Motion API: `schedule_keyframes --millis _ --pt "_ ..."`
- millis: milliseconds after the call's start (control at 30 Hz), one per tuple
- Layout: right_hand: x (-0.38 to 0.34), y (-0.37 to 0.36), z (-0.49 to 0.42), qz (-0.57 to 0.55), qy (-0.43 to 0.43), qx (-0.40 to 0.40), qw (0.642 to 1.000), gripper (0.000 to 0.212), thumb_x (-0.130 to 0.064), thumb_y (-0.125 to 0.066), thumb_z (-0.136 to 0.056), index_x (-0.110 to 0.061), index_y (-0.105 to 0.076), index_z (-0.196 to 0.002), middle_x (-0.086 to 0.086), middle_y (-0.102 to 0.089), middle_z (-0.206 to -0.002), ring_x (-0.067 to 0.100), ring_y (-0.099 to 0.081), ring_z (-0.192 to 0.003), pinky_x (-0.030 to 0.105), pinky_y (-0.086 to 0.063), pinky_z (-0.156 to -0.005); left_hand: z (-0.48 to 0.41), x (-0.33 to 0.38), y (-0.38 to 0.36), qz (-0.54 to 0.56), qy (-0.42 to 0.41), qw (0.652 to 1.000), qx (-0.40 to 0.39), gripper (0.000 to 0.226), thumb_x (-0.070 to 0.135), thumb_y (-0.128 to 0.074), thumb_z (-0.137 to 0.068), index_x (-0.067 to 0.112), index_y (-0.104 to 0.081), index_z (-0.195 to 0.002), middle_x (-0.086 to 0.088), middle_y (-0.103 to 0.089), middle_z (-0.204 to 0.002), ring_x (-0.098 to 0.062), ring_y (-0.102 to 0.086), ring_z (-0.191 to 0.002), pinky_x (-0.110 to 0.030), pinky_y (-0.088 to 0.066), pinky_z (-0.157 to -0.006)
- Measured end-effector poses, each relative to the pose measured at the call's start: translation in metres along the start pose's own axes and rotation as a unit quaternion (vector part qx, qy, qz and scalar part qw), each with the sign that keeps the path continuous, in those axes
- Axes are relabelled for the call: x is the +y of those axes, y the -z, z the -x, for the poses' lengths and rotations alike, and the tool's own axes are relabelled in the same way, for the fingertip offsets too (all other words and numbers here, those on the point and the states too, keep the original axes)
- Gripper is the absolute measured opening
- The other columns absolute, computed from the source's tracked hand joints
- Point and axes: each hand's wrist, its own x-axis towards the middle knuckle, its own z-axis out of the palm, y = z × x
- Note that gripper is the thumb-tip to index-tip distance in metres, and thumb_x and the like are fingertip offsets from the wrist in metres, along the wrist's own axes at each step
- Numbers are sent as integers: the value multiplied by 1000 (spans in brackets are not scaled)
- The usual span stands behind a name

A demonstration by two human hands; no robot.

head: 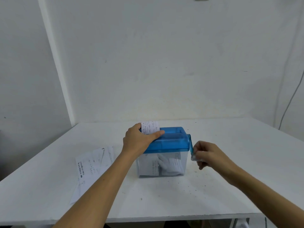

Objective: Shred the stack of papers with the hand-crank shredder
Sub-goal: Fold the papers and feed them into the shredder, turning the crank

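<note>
A hand-crank shredder with a blue lid (172, 140) and a clear bin (184, 163) stands mid-table. A printed paper slip (150, 127) sticks upright out of the lid's slot at its left end. My left hand (139, 140) lies over the lid's left end, thumb across the lid in front of the slip. My right hand (208, 155) pinches the knob of the blue crank (190, 144), which hangs down on the shredder's right side. White shredded paper (164, 165) fills part of the bin. The stack of papers (92, 163) lies flat to the left, partly under my left forearm.
The white table (230, 186) runs to a front edge near the bottom of the view and meets a white wall at the back. Dark specks dot the tabletop right of the shredder. A grey cable (289, 102) hangs along the wall at the far right.
</note>
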Motion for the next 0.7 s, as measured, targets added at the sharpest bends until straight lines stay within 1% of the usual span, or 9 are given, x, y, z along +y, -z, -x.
schedule_keyframes --millis 67,133,200,267,400,467,533,600,700 --pt "-11 13 10 38 39 -21 998 13 -8 -69 -80 -9 -61 -89 10 -65 -91 13 -61 -70 23 -53 -66 1 1 1 0 -4 1000 -1 59 69 -81 -64 31 -62 -106 19 -62 -102 -9 -59 -97 -33 -57 -81" --pt "-24 26 14 41 79 -6 996 14 -2 -72 -83 -10 -63 -89 9 -67 -91 12 -64 -70 23 -54 -67 2 2 2 3 -8 1000 -1 55 66 -81 -65 32 -62 -103 22 -61 -97 -3 -59 -91 -25 -53 -74" --pt "-36 38 9 19 116 26 993 14 -8 -75 -85 -10 -64 -94 6 -71 -90 14 -68 -75 25 -56 -69 2 3 2 6 -15 1000 -1 53 64 -82 -65 32 -62 -102 24 -60 -96 -2 -58 -89 -21 -51 -71" --pt "-46 45 -4 7 140 54 989 17 -17 -75 -87 -14 -65 -100 4 -73 -93 17 -69 -82 29 -59 -72 2 3 3 5 -20 1000 -3 56 64 -82 -66 32 -60 -106 23 -58 -99 -4 -57 -92 -20 -50 -71" --pt "-50 38 -43 -6 135 113 984 19 -31 -69 -92 -19 -63 -106 0 -72 -98 17 -67 -85 28 -59 -71 0 1 2 7 -18 1000 -8 66 63 -82 -66 27 -61 -116 22 -57 -104 -3 -55 -92 -17 -48 -68" --pt "-47 29 -64 -10 128 146 981 16 -29 -65 -95 -22 -61 -108 -2 -68 -102 18 -66 -90 28 -57 -68 -1 -1 2 12 -19 1000 -12 77 65 -81 -65 23 -62 -126 16 -60 -117 -8 -56 -101 -16 -48 -71" --pt "-40 18 -83 -10 121 165 979 13 -22 -61 -97 -21 -58 -110 0 -65 -103 17 -64 -92 27 -54 -67 -2 -3 2 14 -18 1000 -14 79 65 -81 -65 23 -61 -129 12 -61 -125 -9 -56 -104 -15 -48 -72" --pt "-29 6 -97 -2 100 165 981 7 -17 -55 -100 -17 -58 -106 1 -66 -102 16 -64 -92 25 -52 -67 -3 -4 1 7 -16 1000 -16 82 68 -81 -64 23 -59 -129 12 -60 -128 -11 -55 -106 -21 -53 -79" --pt "-4 -11 -103 2 47 146 988 16 -21 -47 -104 -10 -59 -102 10 -66 -103 18 -62 -85 24 -50 -64 -3 -4 1 -5 -7 1000 -19 93 79 -76 -56 23 -57 -128 11 -61 -129 -13 -56 -111 -37 -57 -93"
